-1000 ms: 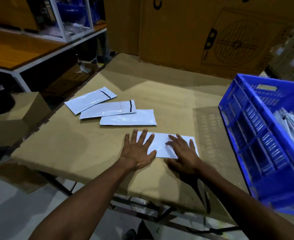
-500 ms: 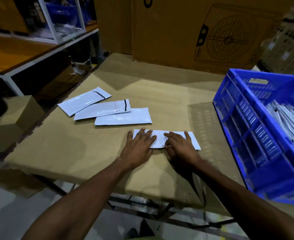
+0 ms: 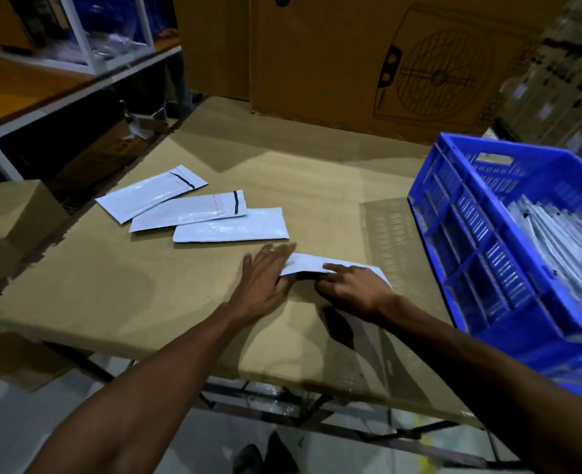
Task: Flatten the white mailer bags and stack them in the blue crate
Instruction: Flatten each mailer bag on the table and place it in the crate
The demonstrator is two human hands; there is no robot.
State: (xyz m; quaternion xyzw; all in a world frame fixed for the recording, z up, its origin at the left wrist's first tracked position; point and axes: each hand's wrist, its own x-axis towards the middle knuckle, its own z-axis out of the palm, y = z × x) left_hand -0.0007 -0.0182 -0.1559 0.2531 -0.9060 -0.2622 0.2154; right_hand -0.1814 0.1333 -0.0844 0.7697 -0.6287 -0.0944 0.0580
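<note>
Mailer bag [image 3: 308, 265] near edge now lifted off table [image 3: 186, 302] | left hand [image 3: 265, 285] flat, right hand [image 3: 354, 289] pinching it; flattening done, crate [image 3: 453, 213] transfer judged next

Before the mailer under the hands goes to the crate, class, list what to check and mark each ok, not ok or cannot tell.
1. Mailer gripped: ok; the right hand holds its near edge, which is lifted off the table.
2. Left hand helping: ok; its straight fingers touch the mailer's left end.
3. Mailer flat: cannot tell; the hands cover much of it.
4. Room in the crate: ok; the stack inside lies below the rim.
5. Path to the crate: ok; nothing stands between.
6. Other mailers out of the way: ok; three lie farther back, to the left.
</note>
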